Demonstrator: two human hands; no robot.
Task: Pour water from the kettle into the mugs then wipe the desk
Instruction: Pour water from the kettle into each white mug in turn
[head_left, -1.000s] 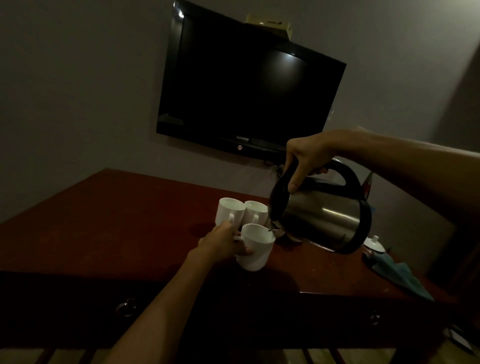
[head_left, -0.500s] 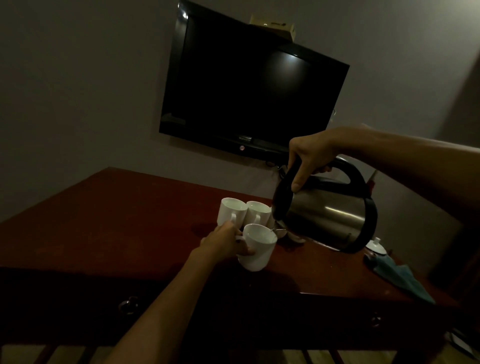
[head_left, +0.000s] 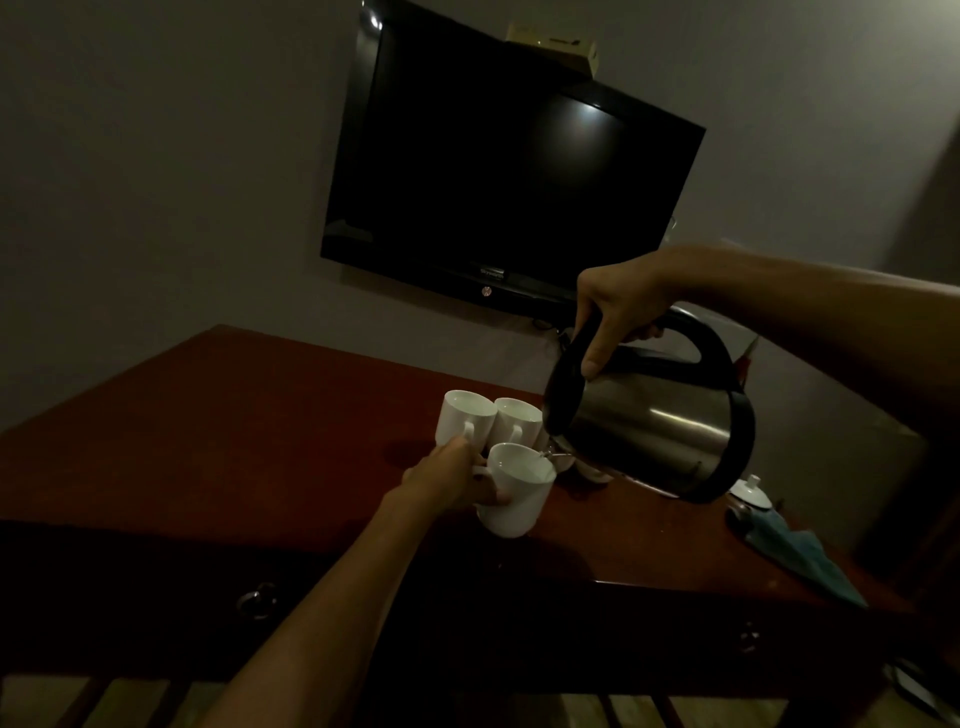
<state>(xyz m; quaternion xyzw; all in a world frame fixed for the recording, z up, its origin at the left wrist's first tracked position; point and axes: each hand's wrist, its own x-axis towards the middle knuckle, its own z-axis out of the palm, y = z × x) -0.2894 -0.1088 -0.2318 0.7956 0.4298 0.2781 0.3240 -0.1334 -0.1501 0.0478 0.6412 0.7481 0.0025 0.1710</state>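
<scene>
My right hand (head_left: 615, 312) grips the black handle of a steel kettle (head_left: 654, 426), which is tilted with its spout down and to the left. The spout hangs over the rim of a white mug (head_left: 519, 493), which my left hand (head_left: 447, 480) holds by the handle, tilted, just above the red-brown desk (head_left: 234, 415). Two more white mugs (head_left: 462, 421) (head_left: 517, 421) stand side by side right behind it. A blue cloth (head_left: 795, 556) lies at the desk's right end.
A black wall TV (head_left: 509, 171) hangs above the desk's back edge. A small white lidded pot (head_left: 750, 491) sits beside the cloth, right of the kettle. Drawer pulls (head_left: 257, 597) show on the desk's dark front.
The kettle has risen a little and stays tipped over the held mug. Both hands keep their grip; the view has shifted slightly.
</scene>
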